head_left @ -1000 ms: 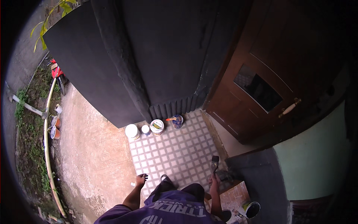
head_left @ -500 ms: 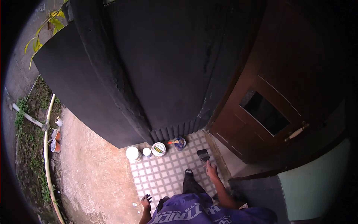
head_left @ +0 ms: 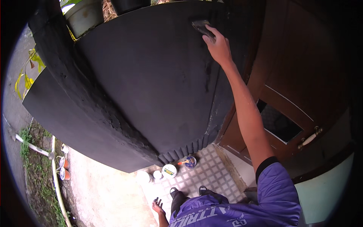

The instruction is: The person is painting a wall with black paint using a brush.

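Right hand (head_left: 220, 48): thumb and fingers clamped on the brush (head_left: 200, 25), which projects beyond the fingertips, up and to the left, at the upper dark wall (head_left: 151, 75). Left hand (head_left: 157, 206): low, fingers slightly apart.

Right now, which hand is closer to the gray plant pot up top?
Right. The right hand holds a paintbrush up at the dark wall, to the right of the pot; the left hand hangs low, far below it.
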Tool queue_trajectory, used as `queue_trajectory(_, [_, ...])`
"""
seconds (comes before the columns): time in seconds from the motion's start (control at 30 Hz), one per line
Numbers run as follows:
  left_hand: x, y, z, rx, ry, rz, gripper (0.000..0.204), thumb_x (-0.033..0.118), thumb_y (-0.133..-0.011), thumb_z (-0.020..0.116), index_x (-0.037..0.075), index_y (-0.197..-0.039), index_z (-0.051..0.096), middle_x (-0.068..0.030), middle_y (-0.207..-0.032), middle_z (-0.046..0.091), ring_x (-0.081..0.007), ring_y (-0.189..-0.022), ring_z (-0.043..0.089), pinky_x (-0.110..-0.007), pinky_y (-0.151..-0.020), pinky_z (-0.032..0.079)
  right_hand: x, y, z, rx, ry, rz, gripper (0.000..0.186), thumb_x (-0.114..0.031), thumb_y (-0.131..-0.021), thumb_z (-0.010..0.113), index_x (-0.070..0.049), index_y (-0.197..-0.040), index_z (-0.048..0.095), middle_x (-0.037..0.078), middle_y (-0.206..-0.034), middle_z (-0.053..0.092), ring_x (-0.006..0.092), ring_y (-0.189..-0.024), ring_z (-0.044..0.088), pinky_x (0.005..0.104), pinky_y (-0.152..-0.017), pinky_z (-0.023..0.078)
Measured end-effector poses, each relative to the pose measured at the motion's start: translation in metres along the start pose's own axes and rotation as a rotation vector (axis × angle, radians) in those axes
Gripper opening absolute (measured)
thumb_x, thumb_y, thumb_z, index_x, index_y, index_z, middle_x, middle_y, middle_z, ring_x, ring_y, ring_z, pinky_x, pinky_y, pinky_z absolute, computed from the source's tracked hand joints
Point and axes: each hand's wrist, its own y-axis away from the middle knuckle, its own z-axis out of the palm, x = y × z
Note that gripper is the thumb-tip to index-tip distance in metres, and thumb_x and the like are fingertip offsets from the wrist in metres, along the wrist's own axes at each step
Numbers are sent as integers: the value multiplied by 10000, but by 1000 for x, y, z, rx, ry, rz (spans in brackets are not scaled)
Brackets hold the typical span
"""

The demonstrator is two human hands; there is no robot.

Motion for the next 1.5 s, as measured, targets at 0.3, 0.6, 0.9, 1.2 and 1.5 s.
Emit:
queue_trajectory(0.3, [78,-75,43,-191,-123,118,331,257,-1029,396,18,-1223,518,-116,-1242,636,-247,-1037,656,-402,-812,516,33,91,60,-35,47,-46,422,-155,-948,587,-50,-1352,530,337,-923,568,395,-974,637,337,-747,505])
queue_trajectory(0.6, [147,-145,69,-366,-241,201,249,166,-1027,450,23,-1209,540,-108,-1172,635,-195,-1020,646,-324,-810,507,102,283,95,-632,309,488,399,-192,-859,679,-113,-1249,643,272,-1039,651,409,-999,645,411,-891,513])
queue_trajectory(0.9, [163,-123,90,-246,-215,312,414,323,-1027,395,60,-1326,510,-95,-1339,564,-207,-1147,580,-372,-945,453,28,40,-5,-355,22,194,369,-174,-870,696,26,-1177,662,165,-1045,726,168,-959,660,307,-881,507])
queue_trajectory(1.2, [118,-94,153,-300,-154,321,346,267,-1031,412,34,-1252,542,-110,-1252,603,-211,-1104,604,-360,-885,482,42,-10,21,116,91,-129,358,-195,-942,617,-26,-1257,619,275,-1118,636,278,-1115,637,331,-893,507])
queue_trajectory(1.5, [92,-69,202,-362,-88,313,284,197,-1033,428,11,-1222,530,-121,-1177,619,-212,-1061,624,-343,-842,511,153,357,91,-662,105,640,364,-270,-899,655,-132,-1236,659,255,-995,669,381,-956,675,416,-860,531])
